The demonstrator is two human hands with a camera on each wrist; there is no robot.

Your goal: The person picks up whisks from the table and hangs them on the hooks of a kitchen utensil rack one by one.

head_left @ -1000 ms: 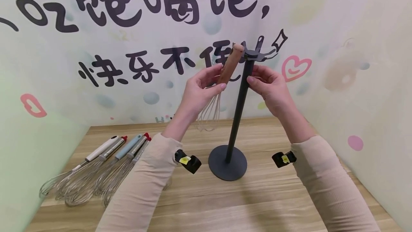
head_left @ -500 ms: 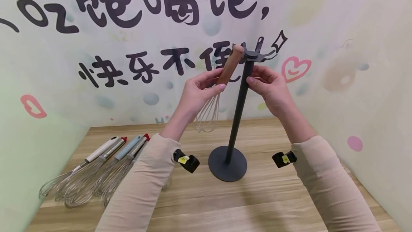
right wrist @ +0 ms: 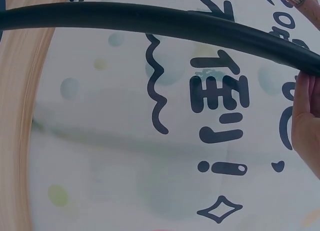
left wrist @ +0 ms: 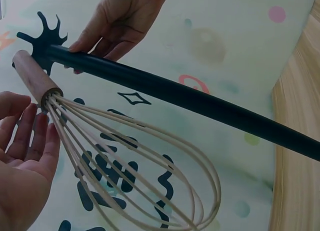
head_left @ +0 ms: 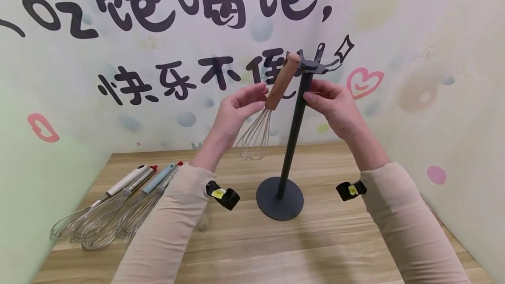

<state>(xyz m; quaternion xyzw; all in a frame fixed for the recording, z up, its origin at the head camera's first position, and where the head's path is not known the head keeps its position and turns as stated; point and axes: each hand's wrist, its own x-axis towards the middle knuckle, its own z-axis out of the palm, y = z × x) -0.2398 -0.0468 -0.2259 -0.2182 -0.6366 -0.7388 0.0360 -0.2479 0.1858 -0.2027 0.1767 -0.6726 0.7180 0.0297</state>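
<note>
One wooden-handled balloon whisk (head_left: 275, 94) sits just right of the left hand (head_left: 235, 108), long axis slanting, handle end up at the hook stand (head_left: 297, 126). The nearer left hand is loosely spread, gripping nothing; the right hand (head_left: 334, 103) pinches the stand's pole. The head view shows the round base (head_left: 269, 201); the left wrist view does not.

Whisk (head_left: 282, 83) hangs on stand (head_left: 293, 137); left hand (head_left: 236, 108) beside it, right hand (head_left: 335, 108) gripping stand; other whisks (head_left: 125, 182) on table (head_left: 236, 249).
</note>
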